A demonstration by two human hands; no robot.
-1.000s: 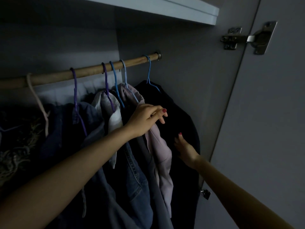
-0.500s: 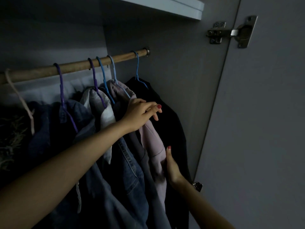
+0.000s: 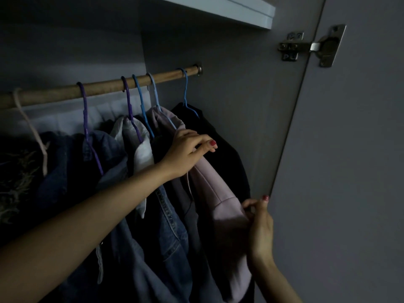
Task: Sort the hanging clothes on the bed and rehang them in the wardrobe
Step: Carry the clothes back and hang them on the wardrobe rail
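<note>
A wooden rail point(image 3: 105, 88) crosses the dark wardrobe and carries several hangers. On a light blue hanger point(image 3: 156, 99) hangs a pale pink garment point(image 3: 218, 200). My left hand point(image 3: 185, 152) grips the pink garment at its shoulder, just under the hanger. Lower down, my right hand point(image 3: 260, 226) pinches the pink garment's sleeve edge and holds it out to the right. Behind it a black garment point(image 3: 220, 138) hangs on a blue hanger point(image 3: 185, 92) at the rail's right end. Left of the pink one hang a white garment point(image 3: 140, 147) and denim pieces point(image 3: 170, 232).
The wardrobe's side wall point(image 3: 240, 106) stands close behind the black garment. The open door point(image 3: 349, 171) with its metal hinge point(image 3: 312, 47) fills the right. A shelf point(image 3: 229, 9) runs above the rail. A fuzzy dark garment point(image 3: 15, 178) hangs far left on a pink hanger point(image 3: 32, 132).
My right hand has come out from between the garments and now pinches the pink sleeve, pulling it right. My left hand stays on the pink garment's shoulder.
</note>
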